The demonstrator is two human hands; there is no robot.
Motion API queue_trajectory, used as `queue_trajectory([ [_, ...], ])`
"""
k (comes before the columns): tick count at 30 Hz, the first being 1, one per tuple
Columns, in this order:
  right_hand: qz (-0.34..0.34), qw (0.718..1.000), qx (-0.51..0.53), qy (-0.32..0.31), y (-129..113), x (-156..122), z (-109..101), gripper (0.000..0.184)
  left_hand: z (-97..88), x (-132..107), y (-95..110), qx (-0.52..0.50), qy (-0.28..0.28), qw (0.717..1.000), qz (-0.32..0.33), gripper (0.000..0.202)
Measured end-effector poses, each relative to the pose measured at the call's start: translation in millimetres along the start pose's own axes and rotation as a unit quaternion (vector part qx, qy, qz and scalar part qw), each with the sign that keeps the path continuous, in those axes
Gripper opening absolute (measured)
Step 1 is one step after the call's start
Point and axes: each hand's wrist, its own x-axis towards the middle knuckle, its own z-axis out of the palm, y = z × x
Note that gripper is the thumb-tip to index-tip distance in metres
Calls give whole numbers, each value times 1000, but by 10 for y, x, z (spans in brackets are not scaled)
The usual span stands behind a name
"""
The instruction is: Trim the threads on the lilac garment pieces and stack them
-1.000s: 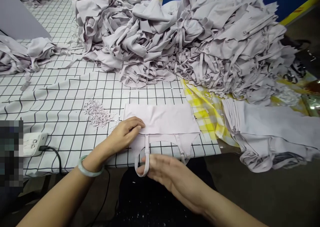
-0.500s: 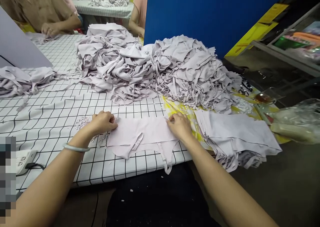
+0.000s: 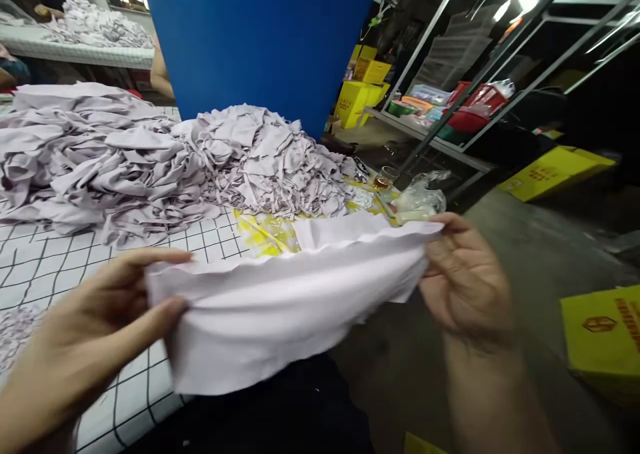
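Note:
A pale lilac camisole (image 3: 280, 307) is stretched in the air between my two hands, in front of the table's near edge. My left hand (image 3: 115, 327) pinches its left end between thumb and fingers. At the opposite end, my right hand (image 3: 463, 274) grips the upper corner. The cloth sags between them, slightly blurred, and its straps are out of sight. Partly covered behind it lies the stack of flat matching camisoles (image 3: 345, 229) at the table's right edge.
Large heaps of lilac garments (image 3: 100, 154) lie across the checked tablecloth (image 3: 210, 244). Thread scraps (image 3: 17, 334) are at left. A blue panel (image 3: 265, 47) stands behind. To the right are a glass (image 3: 386, 177), plastic bag (image 3: 423, 197), metal rack (image 3: 425, 134) and yellow boxes (image 3: 603, 337).
Both hands have lifted the camisole off the tablecloth, where it lay flat with straps showing. It is now nearer the camera. My view has swung right.

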Motion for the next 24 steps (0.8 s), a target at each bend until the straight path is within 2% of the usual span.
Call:
queue_trajectory([
  [2, -61, 995, -52, 60, -36, 152, -415, 34, 564, 222, 17, -76, -84, 994, 3, 39],
  [3, -74, 991, -75, 80, 5, 241, -602, 33, 835, 357, 1, -109, -107, 988, 0, 38],
  [6, -49, 988, -112, 89, 331, 582, -1052, 38, 1527, 840, -134, -180, -153, 972, -19, 34],
  [8, -23, 986, -145, 73, 666, 877, -1243, 43, 1873, 1202, -272, -168, -144, 974, -40, 29],
  [10, -7, 975, -218, 53, 1040, 1188, -1337, 46, 2128, 1554, -426, -91, -96, 990, -52, 19],
  [12, 8, 957, -287, 30, 1399, 1456, -1353, 45, 2291, 1847, -575, -34, -55, 996, -58, 15],
  [15, 23, 939, -342, 0, 1791, 1685, -1321, 40, 2378, 2100, -731, 23, -30, 998, -53, 15],
  [17, 22, 926, -377, -16, 1907, 1722, -1306, 37, 2369, 2142, -760, 64, -22, 997, -30, 19],
  [20, -15, 903, -427, -30, 1908, 1681, -1277, 35, 2362, 2067, -725, 117, -2, 992, 36, 37],
  [22, -80, 864, -494, -55, 1891, 1632, -1246, 42, 2407, 1970, -710, 192, -28, 972, 130, 44],
  [23, -109, 837, -531, -77, 1905, 1609, -1233, 47, 2445, 1924, -719, 249, -57, 949, 182, 45],
  [24, -123, 808, -566, -107, 1941, 1590, -1227, 52, 2488, 1885, -743, 321, -92, 914, 229, 45],
])
